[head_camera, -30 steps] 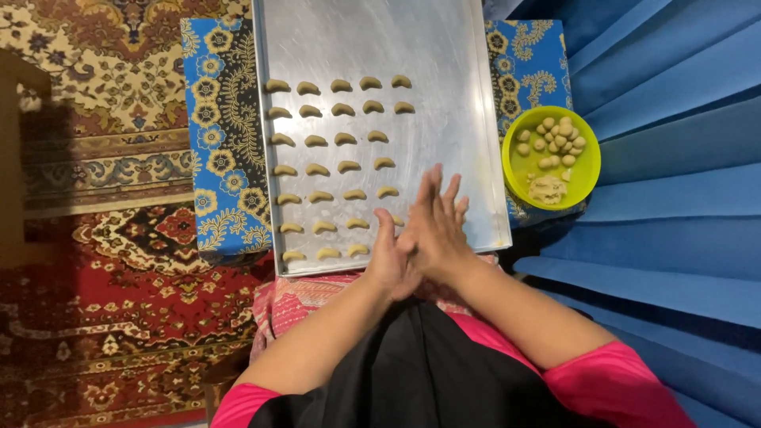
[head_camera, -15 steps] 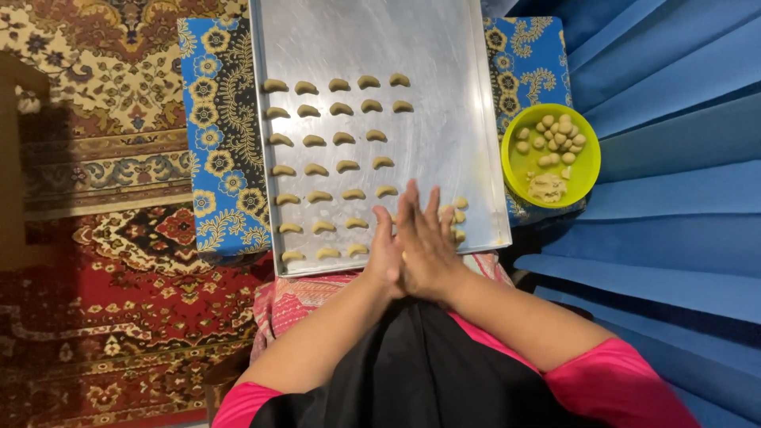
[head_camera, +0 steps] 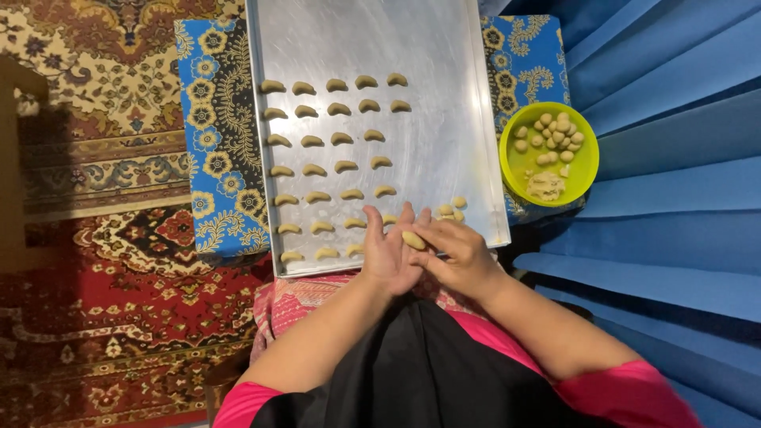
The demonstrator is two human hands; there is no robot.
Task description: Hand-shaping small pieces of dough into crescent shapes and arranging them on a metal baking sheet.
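My left hand (head_camera: 388,257) lies palm up over the near edge of a large metal baking tray (head_camera: 444,127). A small oblong piece of pale dough (head_camera: 413,239) rests on its fingers. My right hand (head_camera: 460,255) touches that dough with its fingertips. Several rows of crescent-shaped dough pieces (head_camera: 333,139) fill the tray's left half. A few small dough balls (head_camera: 452,208) sit on the tray just beyond my right hand.
A lime-green bowl (head_camera: 583,170) with several dough balls and a dough lump stands right of the tray. The tray lies on a blue floral cloth (head_camera: 214,158). Patterned red rug (head_camera: 103,301) is at left, blue pleated fabric (head_camera: 674,158) at right.
My palms were pressed together, rolling. They have parted, and the shaped dough piece now shows on my left fingers with my right fingertips on it.
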